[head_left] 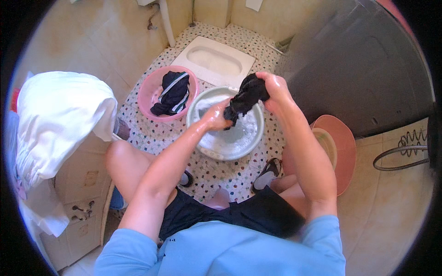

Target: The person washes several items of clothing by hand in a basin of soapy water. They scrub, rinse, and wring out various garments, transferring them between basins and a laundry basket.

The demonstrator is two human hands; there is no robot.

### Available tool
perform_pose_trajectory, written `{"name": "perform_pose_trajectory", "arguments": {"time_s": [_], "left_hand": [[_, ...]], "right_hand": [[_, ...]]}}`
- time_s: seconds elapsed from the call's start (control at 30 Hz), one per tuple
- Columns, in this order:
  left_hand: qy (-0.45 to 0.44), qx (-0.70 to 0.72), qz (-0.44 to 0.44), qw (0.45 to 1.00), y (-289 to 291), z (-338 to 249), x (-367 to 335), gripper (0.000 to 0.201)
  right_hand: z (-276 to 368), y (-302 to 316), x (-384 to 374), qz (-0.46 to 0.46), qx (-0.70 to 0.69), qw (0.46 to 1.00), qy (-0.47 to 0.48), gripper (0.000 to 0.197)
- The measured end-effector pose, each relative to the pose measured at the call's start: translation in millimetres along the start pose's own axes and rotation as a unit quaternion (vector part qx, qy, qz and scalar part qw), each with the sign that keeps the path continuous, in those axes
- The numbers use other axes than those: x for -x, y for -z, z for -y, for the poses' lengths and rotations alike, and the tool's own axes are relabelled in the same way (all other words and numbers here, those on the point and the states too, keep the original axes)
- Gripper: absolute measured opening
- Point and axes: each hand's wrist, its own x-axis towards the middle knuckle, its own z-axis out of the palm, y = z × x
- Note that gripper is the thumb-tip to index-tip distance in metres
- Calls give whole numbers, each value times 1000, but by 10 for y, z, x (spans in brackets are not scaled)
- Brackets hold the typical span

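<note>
A bunched, wet-looking black garment (249,95) is stretched between my two hands above a pale round basin (256,143). My left hand (216,116) grips its lower left end, fingers wrapped round the cloth. Its upper right end is in my right hand (276,89), held higher and beyond the basin's right rim. Soapy water (235,138) with white foam fills the basin under the cloth. What kind of garment it is cannot be made out.
Left of the basin, a pink tub (144,98) holds a dark garment with white stripes (174,94). Behind lies a white squat toilet (213,60). A large dark grey appliance (354,69) stands at right, above salmon-coloured basins (344,152). White cloth (64,115) drapes over the cabinet (83,184) at left.
</note>
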Motion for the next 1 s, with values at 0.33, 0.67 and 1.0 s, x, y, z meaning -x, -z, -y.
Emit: {"name": "perform_pose_trajectory", "arguments": {"time_s": [0.33,0.67,1.0], "left_hand": [[-102,165,-236,952,506,-1090,-548,34],[-54,152,-242,957,1400,-2363,-1243,39],[-85,150,-55,983,1518,-2259,-1184,42]], "right_hand": [[552,50,252,-16,232,965,122,23],[1427,88,757,76,526,747,399,52],[1619,-130,591,170,320,814,454,42]]}}
